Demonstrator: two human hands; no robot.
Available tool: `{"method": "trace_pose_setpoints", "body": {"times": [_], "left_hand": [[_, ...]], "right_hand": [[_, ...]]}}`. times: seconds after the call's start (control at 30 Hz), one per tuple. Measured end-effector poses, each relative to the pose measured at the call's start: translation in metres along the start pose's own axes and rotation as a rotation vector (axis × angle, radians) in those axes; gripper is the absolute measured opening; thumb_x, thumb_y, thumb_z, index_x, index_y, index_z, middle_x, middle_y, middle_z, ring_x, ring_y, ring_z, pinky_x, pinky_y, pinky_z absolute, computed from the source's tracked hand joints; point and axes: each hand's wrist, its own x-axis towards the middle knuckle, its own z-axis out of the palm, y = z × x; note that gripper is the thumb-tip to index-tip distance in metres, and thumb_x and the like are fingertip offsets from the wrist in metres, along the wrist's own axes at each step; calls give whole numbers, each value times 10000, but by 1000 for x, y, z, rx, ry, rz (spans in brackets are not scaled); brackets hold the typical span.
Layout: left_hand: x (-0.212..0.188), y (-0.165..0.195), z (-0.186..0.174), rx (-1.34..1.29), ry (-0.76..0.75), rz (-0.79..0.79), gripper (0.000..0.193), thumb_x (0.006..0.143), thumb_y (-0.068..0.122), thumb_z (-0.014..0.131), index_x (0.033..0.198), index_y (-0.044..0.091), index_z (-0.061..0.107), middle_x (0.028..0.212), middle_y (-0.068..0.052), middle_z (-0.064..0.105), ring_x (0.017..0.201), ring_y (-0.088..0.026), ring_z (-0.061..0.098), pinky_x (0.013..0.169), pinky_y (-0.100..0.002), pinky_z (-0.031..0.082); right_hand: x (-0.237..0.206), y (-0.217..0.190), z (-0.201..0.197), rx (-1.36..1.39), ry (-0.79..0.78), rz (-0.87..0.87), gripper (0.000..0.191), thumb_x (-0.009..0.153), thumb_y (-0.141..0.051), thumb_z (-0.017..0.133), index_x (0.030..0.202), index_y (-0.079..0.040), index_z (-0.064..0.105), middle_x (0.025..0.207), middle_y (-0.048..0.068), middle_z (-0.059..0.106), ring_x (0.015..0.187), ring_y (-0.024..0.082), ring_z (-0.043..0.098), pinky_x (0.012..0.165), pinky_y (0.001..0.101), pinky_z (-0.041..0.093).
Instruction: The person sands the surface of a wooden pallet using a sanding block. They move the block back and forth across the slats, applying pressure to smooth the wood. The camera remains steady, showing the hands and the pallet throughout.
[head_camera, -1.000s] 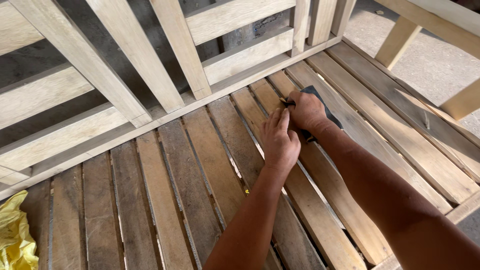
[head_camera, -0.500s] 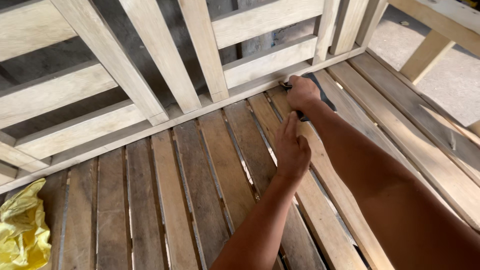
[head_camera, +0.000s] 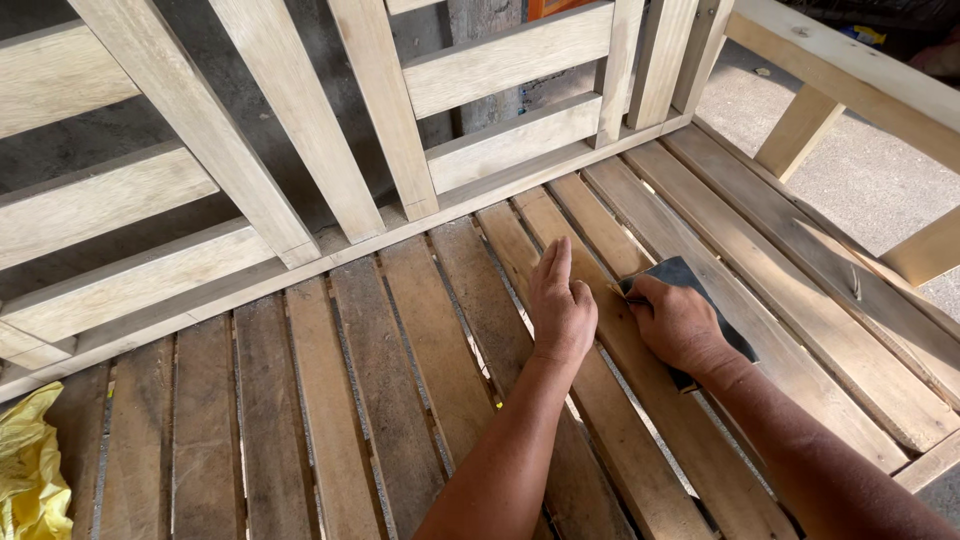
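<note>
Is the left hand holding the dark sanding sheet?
No, the left hand lies flat on a wooden slat; the right hand presses the sanding sheet.

A slatted wooden desk (head_camera: 400, 340) of bare planks with gaps between them carries a dark sanding sheet (head_camera: 690, 285) and, at its left edge, a yellow plastic bag (head_camera: 28, 470).

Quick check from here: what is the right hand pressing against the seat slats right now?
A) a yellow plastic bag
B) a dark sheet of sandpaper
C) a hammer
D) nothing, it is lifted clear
B: the right hand lies flat on a dark sheet of sandpaper that rests on a seat slat, while the left hand rests bare on the slat beside it.
</note>
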Motion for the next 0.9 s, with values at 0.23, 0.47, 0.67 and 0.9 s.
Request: {"method": "trace_pose_setpoints", "body": {"times": [0.23,0.47,0.67,0.9], "left_hand": [[-1,7,-3,-13,-54,-33,608,963,18,412,1570,-1,363,1613,-196,379,1487,-351,368,1228,-438,327],[-3,5,-2,26,-33,6,582,946,16,450,1526,-21,431,1569,-212,447,1445,-368,412,1206,-445,343],[-7,11,-6,2,89,145,542,951,14,460,1486,-63,493,1522,-248,517,1411,-396,481,1216,-454,378],[-5,26,-14,17,-33,-13,556,938,18,412,1483,-66,485,1512,-260,490,1431,-391,420,1223,-484,294]], "right_hand": [[51,-6,10,-13,-62,-47,275,916,-165,615,1173,-164,712,1019,125,773,956,318,739,873,457,570],[109,-26,19,-24,-96,13,253,941,-234,637,1168,-158,717,1087,154,756,1057,339,707,935,468,549],[169,-42,36,-37,-90,31,305,904,-205,675,1205,-165,705,1139,172,737,1107,357,685,959,464,541],[218,-57,46,-62,-51,-72,345,866,-161,683,1211,-172,705,1160,186,728,1121,373,675,980,450,535]]}}
